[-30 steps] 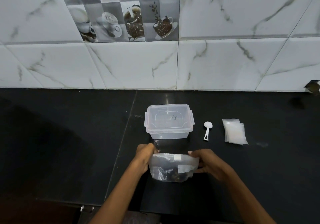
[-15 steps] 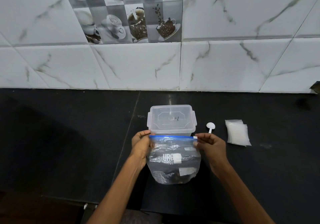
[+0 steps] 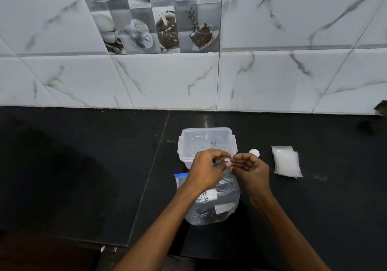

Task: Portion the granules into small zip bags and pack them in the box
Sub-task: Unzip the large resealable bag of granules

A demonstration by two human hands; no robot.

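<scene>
Nearest, two bare forearms reach in from the bottom edge and meet over a large zip bag [image 3: 211, 203], which stands on the black counter [image 3: 83, 166] directly beneath the hands. The bag is clear, with white label patches on its front and dark granules [image 3: 209, 213] gathered at its bottom. Its blue zip strip shows to the left of the left wrist.

The left hand [image 3: 206, 169] and right hand [image 3: 250, 169] are brought together at the bag's top edge, fingertips almost touching. The left hand's thumb and fingers pinch the bag's top at its right end, where a small white tab shows between them. The right hand's fingers are curled toward that same spot; whether they actually grip the bag cannot be told.

Just behind the hands stands a clear plastic box [image 3: 207, 143] with its lid clipped on, its front edge hidden by the left hand's knuckles. To the right of the right hand, just beyond its fingers, the round bowl of a white scoop [image 3: 254, 152] peeks out. Farther right lies a stack of small zip bags [image 3: 285, 162], flat on the counter and well apart from the hands.

Beyond everything, the white marbled wall tiles [image 3: 167, 78] rise from the counter's back edge, with a coffee-cup picture tile [image 3: 157, 19] above.
</scene>
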